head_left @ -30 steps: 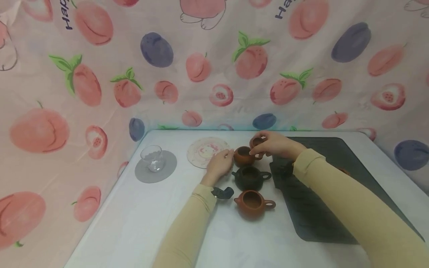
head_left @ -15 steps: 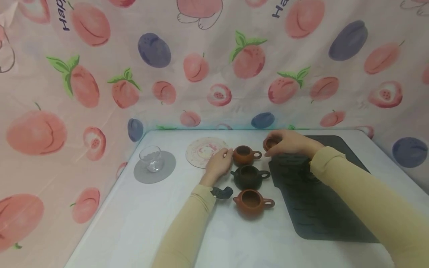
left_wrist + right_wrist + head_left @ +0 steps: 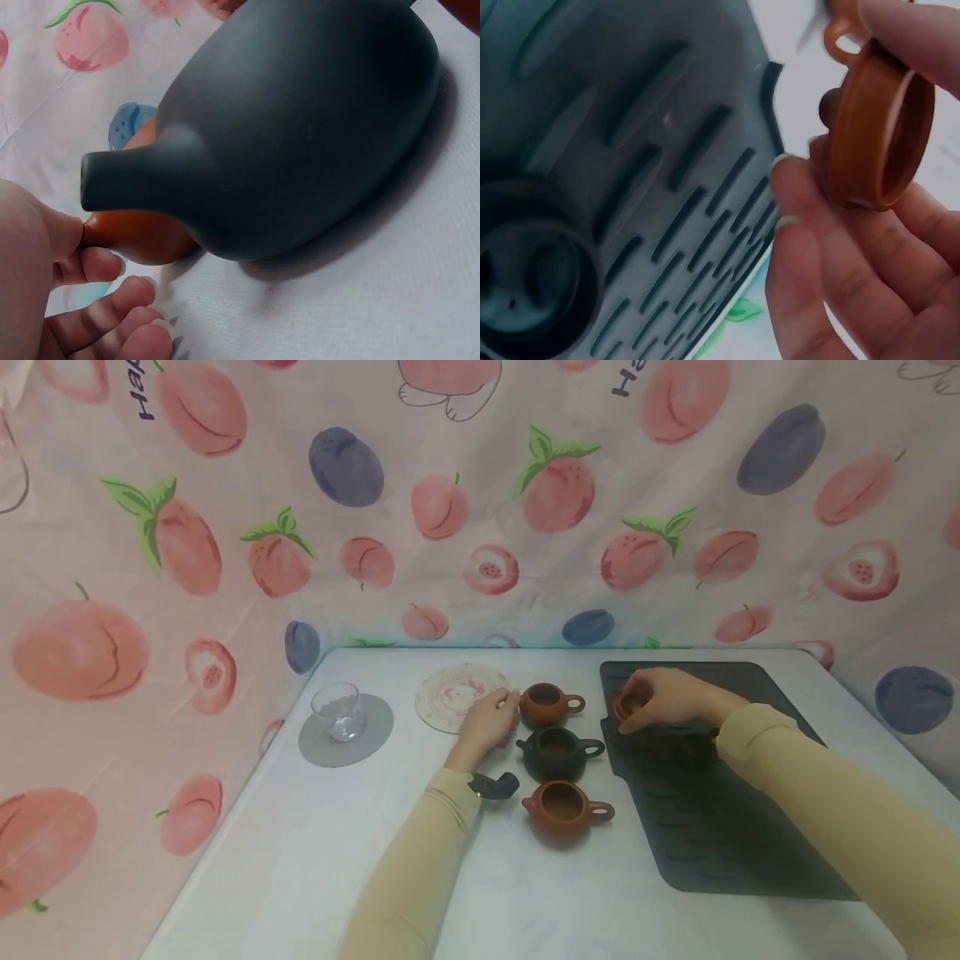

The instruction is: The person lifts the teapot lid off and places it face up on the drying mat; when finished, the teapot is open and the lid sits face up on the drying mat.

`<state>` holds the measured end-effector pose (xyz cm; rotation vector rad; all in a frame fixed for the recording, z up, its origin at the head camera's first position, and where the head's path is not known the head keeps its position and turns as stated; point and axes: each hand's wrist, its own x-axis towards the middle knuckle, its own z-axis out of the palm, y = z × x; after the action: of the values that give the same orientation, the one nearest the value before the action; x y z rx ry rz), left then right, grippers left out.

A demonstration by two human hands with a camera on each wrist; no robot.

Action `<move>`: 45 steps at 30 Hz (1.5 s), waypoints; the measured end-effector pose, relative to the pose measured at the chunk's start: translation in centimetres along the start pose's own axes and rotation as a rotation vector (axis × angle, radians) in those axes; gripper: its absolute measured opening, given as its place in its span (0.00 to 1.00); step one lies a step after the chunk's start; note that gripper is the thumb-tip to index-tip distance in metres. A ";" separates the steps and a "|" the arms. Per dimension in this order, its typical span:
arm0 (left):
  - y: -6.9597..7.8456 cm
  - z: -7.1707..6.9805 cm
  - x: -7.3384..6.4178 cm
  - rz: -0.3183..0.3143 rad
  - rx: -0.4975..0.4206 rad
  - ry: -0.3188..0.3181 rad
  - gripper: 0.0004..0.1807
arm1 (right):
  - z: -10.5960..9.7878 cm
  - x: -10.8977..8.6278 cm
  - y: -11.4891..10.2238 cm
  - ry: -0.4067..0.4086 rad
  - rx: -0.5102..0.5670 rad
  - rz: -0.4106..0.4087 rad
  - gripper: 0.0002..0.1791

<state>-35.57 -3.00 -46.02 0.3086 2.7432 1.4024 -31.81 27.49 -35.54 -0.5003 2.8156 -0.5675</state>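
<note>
Three lidless teapots stand in a column on the white table. In the left wrist view, my left hand (image 3: 487,720) pinches the spout of the farthest one, a reddish-brown teapot (image 3: 542,706), between thumb and finger. Just nearer is a black teapot (image 3: 557,756), which blocks part of that pot in the left wrist view. Nearest is another reddish-brown teapot (image 3: 562,814). Over the left edge of the dark ridged mat (image 3: 697,860), my right hand (image 3: 675,697) holds a reddish-brown teapot lid (image 3: 866,135), hollow side showing, by its rim.
A round black lid (image 3: 592,292) lies hollow side up on the mat. To the left, a clear glass cup (image 3: 341,714) stands on a grey round coaster (image 3: 322,758). A patterned round coaster (image 3: 442,702) lies beside my left hand. Fruit-print cloth (image 3: 480,485) hangs behind the table.
My right hand has carried the lid away from above the farthest teapot, rightward to over the mat. My left hand has stayed at that teapot's spout.
</note>
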 end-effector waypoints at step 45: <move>0.9 0.8 -0.1 -0.060 -0.157 0.005 0.18 | 2.4 -2.0 1.7 -0.181 -0.205 0.043 0.36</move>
<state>-35.20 -1.85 -45.75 0.2132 2.6024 1.5916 -29.77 28.93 -38.09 -0.5002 2.7152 -0.2140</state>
